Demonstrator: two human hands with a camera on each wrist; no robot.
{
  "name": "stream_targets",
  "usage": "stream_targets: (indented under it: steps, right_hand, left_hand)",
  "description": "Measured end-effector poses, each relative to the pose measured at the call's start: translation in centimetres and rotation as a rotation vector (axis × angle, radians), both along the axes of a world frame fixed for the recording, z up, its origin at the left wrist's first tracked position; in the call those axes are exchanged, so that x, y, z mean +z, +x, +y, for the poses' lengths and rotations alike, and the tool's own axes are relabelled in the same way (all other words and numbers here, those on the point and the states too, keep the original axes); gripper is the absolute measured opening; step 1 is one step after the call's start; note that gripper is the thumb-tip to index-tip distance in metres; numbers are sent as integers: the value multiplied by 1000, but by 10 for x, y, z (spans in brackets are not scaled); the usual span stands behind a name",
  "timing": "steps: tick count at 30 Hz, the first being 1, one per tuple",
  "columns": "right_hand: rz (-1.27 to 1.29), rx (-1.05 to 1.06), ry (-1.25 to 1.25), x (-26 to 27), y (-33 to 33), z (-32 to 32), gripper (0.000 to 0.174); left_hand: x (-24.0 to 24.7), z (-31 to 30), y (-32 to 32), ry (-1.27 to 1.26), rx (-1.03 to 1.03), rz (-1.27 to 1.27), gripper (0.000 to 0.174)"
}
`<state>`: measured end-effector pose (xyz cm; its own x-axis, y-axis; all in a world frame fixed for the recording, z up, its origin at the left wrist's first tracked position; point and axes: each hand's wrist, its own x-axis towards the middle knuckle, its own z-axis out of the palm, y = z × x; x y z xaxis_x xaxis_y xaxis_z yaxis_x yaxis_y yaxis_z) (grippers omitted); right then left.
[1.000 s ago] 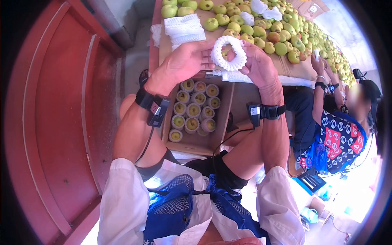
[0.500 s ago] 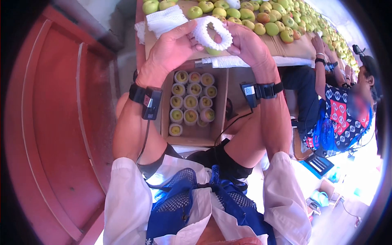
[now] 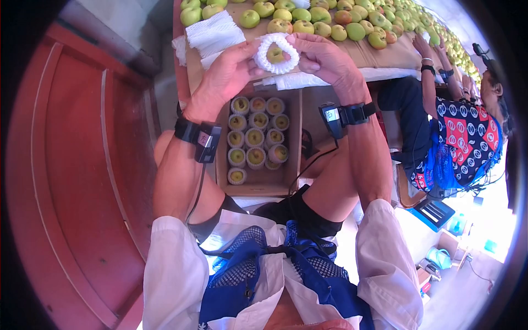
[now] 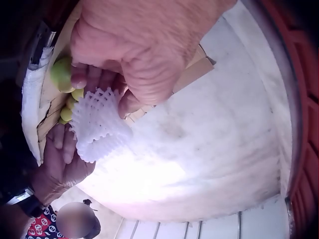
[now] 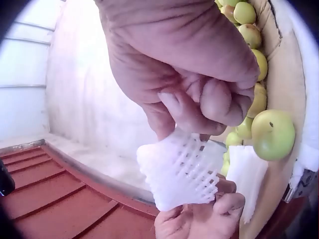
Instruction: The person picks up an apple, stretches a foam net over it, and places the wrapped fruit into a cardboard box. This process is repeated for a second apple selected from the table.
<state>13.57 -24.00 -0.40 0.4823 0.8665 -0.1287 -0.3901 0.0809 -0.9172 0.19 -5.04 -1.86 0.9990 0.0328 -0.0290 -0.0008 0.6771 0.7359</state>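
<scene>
Both hands hold a white foam net sleeve (image 3: pixel 276 67) stretched into a ring above the table's near edge. My left hand (image 3: pixel 226 74) pinches its left side between thumb and fingers. On the opposite side, my right hand (image 3: pixel 328 59) grips the rim with thumb and curled fingers. The wrist views show the sleeve's open lattice (image 5: pixel 192 167) spread between the two hands. A green apple (image 5: pixel 273 134) lies on the cardboard-covered table near the edge, and one shows through the ring in the head view.
Below the hands, a cardboard box (image 3: pixel 261 190) contains several apples in foam nets. Loose apples (image 3: pixel 356 31) cover the table's far side. A stack of flat foam nets (image 3: pixel 214 33) lies at the left. Another person (image 3: pixel 467 132) works at the right; a red door (image 3: pixel 82 165) stands left.
The ring tilted, then came level again with its opening facing the head camera. Left fingers that were straighter beside it now pinch its rim. The head view has shifted over the table.
</scene>
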Motion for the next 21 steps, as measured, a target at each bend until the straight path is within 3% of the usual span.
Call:
stream_targets:
  steps: [4, 9, 18, 21]
  right_hand:
    - [-101, 33, -74, -19, 15, -2, 18]
    - [-191, -52, -217, -24, 16, -1, 24]
    - [-529, -330, -441, -46, 16, 11, 25]
    - [-602, -359, -481, -66, 30, 18, 40]
  left_hand:
    - [-28, 16, 10, 64, -40, 12, 23]
    - [-47, 12, 24, 231, 89, 164, 20]
    - [-52, -15, 27, 410, 294, 284, 20]
    - [-66, -16, 37, 455, 332, 310, 22]
